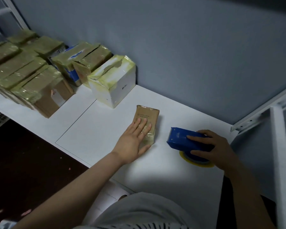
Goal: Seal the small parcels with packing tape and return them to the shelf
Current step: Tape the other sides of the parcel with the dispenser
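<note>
Parcel (147, 114) under flat left fingers (143, 125), right fingers (196, 138) gripping dispenser (178, 138), white shelf (102, 129), grey wall (188, 47)

Your brown parcel (147, 119) lies flat on the white shelf (97, 129), printed face up, long axis toward 12 o'clock. Glossy yellowish tape wraps its near end. Your left hand (134, 141) presses flat on it. At its 3 o'clock, apart from it, the blue dispenser (182, 138) rests with its yellow roll (196, 162) on the shelf, gripped by your right hand (213, 146). From 10 to 11 o'clock stand taped boxes (31, 76), with a white box (112, 85) nearest.
</note>
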